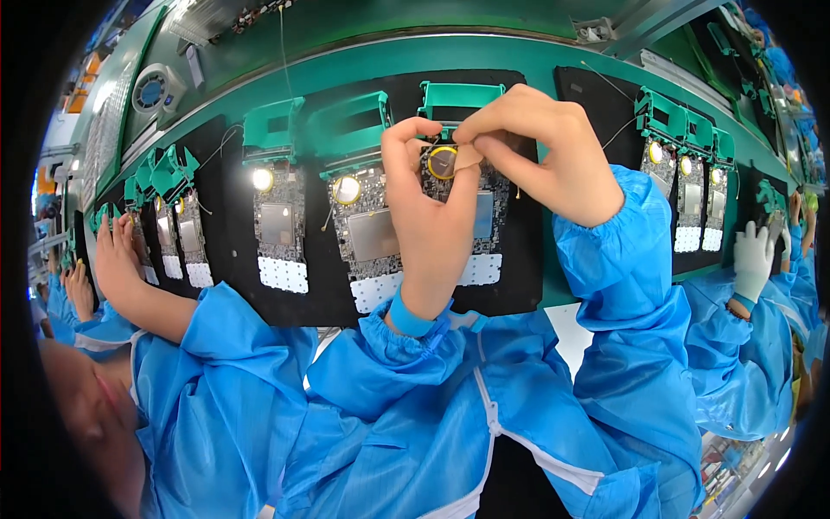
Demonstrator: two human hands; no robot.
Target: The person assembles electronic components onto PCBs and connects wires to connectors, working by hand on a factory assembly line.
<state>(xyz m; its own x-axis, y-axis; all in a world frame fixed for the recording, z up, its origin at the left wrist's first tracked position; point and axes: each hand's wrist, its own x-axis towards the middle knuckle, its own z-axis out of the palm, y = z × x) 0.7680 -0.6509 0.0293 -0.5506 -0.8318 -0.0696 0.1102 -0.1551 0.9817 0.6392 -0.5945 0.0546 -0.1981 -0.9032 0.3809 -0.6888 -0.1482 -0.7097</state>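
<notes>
In the head view a circuit board [487, 203] with a round, yellow-rimmed coin cell [442, 163] lies under my hands, joined at its far end to a green plastic frame [464, 95]. My left hand [430, 212] reaches over the board with index finger and thumb apart on either side of the coin cell. The left thumb's tip looks wrapped in a beige cover [468, 156]. From the right comes my right hand [553, 154], its thumb and index finger pinched near that thumb tip, by the frame's near edge. What they pinch is too small to tell.
Left of my hands lie a second board [372, 238] and a third board [278, 221] with green frames, on a black mat [233, 259]. Several more boards [692, 203] lie right. A co-worker's bare hand [117, 259] is at left; a gloved hand [753, 259] at far right.
</notes>
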